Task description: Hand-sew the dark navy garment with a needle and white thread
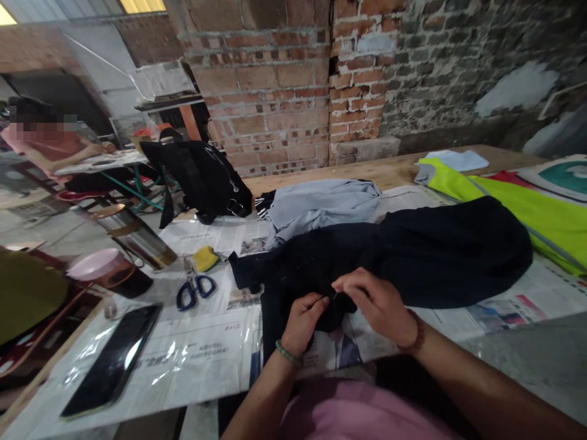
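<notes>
A dark navy garment (440, 250) lies stretched across the newspaper-covered table, with a blacker part (316, 269) bunched at its near side. My left hand (302, 321), a green bead bracelet at its wrist, pinches the black cloth between thumb and forefinger. Just to its right, my right hand (378, 305) has thumb and forefinger closed on a thin, shiny sewing needle (335, 294) at the cloth. Any thread is too fine to make out. Left of the garment are scissors (196, 292) with dark blue handles and a small yellow-green item (206, 259).
On the left stand a steel flask (137, 235) and a pink-lidded cup (112, 272), with a phone (112, 360) nearer me. Behind the garment are a black bag (197, 180) and grey cloth (321, 205). A neon-yellow garment (518, 208) lies right. Another person (50, 143) sits far left.
</notes>
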### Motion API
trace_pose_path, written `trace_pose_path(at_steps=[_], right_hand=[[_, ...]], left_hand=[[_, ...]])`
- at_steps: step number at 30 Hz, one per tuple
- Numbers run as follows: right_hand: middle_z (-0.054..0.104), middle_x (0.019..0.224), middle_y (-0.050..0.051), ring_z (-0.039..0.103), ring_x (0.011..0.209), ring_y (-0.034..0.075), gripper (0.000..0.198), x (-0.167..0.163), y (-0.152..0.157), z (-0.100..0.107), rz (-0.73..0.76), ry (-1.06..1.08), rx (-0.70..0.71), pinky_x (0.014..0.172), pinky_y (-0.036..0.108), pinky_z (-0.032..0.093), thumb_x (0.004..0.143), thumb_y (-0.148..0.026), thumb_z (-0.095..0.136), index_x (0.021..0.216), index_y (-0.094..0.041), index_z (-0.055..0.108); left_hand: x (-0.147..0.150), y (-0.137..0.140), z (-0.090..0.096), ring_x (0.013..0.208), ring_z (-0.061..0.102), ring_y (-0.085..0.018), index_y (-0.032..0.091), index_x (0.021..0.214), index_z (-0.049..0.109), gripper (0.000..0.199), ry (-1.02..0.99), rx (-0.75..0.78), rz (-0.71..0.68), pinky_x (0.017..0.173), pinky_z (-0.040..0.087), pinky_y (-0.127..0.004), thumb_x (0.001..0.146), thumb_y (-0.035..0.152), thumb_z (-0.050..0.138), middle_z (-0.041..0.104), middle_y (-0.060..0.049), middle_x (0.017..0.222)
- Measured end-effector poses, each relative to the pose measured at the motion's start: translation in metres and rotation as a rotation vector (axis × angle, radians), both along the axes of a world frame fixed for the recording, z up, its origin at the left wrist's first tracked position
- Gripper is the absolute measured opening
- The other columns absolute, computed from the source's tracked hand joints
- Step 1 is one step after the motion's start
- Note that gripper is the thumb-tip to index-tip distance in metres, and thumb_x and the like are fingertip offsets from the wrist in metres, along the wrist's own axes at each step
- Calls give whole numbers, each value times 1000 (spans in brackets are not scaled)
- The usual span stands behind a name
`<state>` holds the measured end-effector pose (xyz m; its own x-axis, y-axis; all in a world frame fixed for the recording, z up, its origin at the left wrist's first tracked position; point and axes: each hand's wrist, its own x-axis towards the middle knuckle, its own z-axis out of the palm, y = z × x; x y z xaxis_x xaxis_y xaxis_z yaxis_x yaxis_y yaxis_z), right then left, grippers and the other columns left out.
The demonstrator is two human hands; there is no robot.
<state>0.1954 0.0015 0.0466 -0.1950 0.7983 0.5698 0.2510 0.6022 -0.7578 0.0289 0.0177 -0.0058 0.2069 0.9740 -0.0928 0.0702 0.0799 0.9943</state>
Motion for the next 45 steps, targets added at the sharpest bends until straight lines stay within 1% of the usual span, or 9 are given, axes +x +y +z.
trace_pose_path(at_steps=[3,5,8,11,17,29,35,40,45], right_hand=[[63,72,0,58,50,9,10,4,17,18,137,349,-478,43,21,42,85,-28,42,83,-19,45],[60,64,-3,55,42,9,10,11,34,27,248,528,-700,35,18,38,83,-27,46,79,-18,44],[60,60,-3,59,48,10,5,24,61,37,251,711,-899,41,19,46,82,-15,46,77,-16,48],[63,61,1,64,59,12,16,38,86,45,174,875,-959,54,24,53,84,-7,39,75,-13,50],[62,57,2,65,63,13,21,58,123,57,1,1065,-867,65,29,55,86,-6,34,71,-13,48],[58,57,0,63,63,11,23,82,162,63,-160,1023,-687,67,29,54,84,-5,32,68,-15,45],[56,54,-3,63,56,13,18,86,159,62,-251,973,-461,64,33,54,82,-7,36,68,-18,39],[53,51,-6,60,48,10,12,86,153,57,-396,882,-329,53,25,52,81,-11,40,72,-19,40],[55,56,-7,54,40,8,8,71,111,42,-377,762,-228,44,20,46,78,-24,49,80,-20,42]], left_hand=[[1,-1,2,49,25,-6,13,46,47,36,-10,-20,0,45,21,-20,65,39,63,30,6,51],[1,-1,2,49,26,-6,13,45,46,37,-21,-23,-3,45,22,-20,65,39,64,30,6,51],[0,-1,1,49,27,-6,13,45,45,37,-32,-37,2,44,23,-19,64,38,65,31,6,50],[0,0,-1,49,27,-6,13,44,44,37,-45,-52,11,44,23,-19,64,37,65,31,6,50],[0,0,-2,50,29,-6,13,46,47,34,-50,-75,7,46,25,-19,64,37,65,33,5,51],[-1,0,-2,48,33,-6,13,49,50,34,-68,-110,13,46,27,-19,62,40,66,37,5,49],[-1,0,0,47,33,-6,12,47,52,32,-68,-94,23,45,27,-18,62,36,67,39,6,47],[-4,-1,-2,55,47,-9,13,62,65,17,-88,-113,18,53,37,-20,60,30,68,55,2,57],[-8,-4,0,57,50,-11,15,68,69,16,-72,-80,168,55,39,-21,56,25,70,60,2,60]])
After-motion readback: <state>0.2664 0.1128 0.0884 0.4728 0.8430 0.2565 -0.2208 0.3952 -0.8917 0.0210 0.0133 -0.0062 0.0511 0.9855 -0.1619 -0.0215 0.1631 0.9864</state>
